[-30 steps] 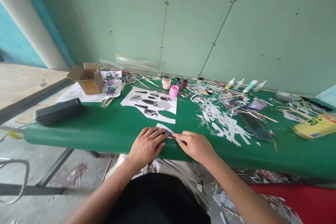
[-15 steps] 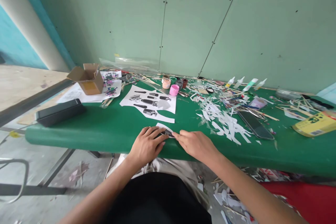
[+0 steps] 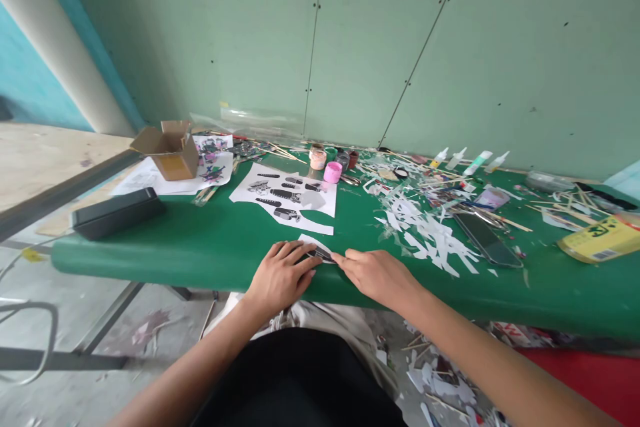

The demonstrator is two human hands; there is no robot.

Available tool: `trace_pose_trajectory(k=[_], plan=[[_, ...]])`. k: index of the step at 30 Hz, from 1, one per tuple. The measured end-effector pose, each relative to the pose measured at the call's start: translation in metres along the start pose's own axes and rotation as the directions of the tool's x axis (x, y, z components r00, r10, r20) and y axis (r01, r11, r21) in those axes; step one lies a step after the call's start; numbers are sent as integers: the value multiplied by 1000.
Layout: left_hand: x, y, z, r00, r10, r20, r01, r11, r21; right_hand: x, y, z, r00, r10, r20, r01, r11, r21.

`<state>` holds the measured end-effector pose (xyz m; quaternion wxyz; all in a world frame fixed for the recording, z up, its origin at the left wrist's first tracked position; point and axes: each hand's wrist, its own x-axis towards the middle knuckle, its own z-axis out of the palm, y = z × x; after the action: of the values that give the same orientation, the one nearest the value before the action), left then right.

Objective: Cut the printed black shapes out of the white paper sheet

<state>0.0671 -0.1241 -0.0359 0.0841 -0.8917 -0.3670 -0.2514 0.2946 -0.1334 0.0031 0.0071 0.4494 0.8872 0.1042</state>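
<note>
Changing little vs. a sec ago, work carried on in the same spot. L→R: open cardboard box [image 3: 175, 164] sat w/ its contents n/v; L hand [image 3: 283, 270] lay palm-down, fingers extended, on a printed paper piece [image 3: 323, 253] near the table [image 3: 210, 247] edge; pink jar [image 3: 333, 173] prob. held paint; R hand [image 3: 375, 273] was part-curled, tips at the piece's R end, couldn't tell if gripping; yellow packet's [image 3: 600, 240] insides were hidden.

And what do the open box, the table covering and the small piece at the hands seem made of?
Open box: probably cardboard, brown, mostly matte, with stiff flaps.
Table covering: perhaps vinyl, green, with a soft sheen along its rounded front.
Small piece: likely paper, white with dark print, though partly hidden.
</note>
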Motion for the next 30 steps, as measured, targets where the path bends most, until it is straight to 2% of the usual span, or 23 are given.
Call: trace_pose_trajectory(k=[5, 17, 22, 26, 30], plan=[[0, 0, 1, 1000, -4, 15, 4, 1000, 4, -1, 3, -1, 999, -50, -8, 49, 998, -44], [-1, -1, 1, 1000, -8, 9, 8, 1000, -11, 0, 14, -9, 987, -137, 79, 147, 980, -136], [0, -1, 0, 1000, -11, 18, 11, 1000, -17, -2, 18, -9, 987, -153, 47, 158, 981, -117], [1, 0, -2, 1000, -12, 11, 13, 999, -29, -10, 27, -14, 992, -119, 47, 122, 990, -73], [3, 3, -3, 999, -37, 20, 37, 999, -29, -17, 30, -18, 1000, 16, 3, -16, 1000, 23]])
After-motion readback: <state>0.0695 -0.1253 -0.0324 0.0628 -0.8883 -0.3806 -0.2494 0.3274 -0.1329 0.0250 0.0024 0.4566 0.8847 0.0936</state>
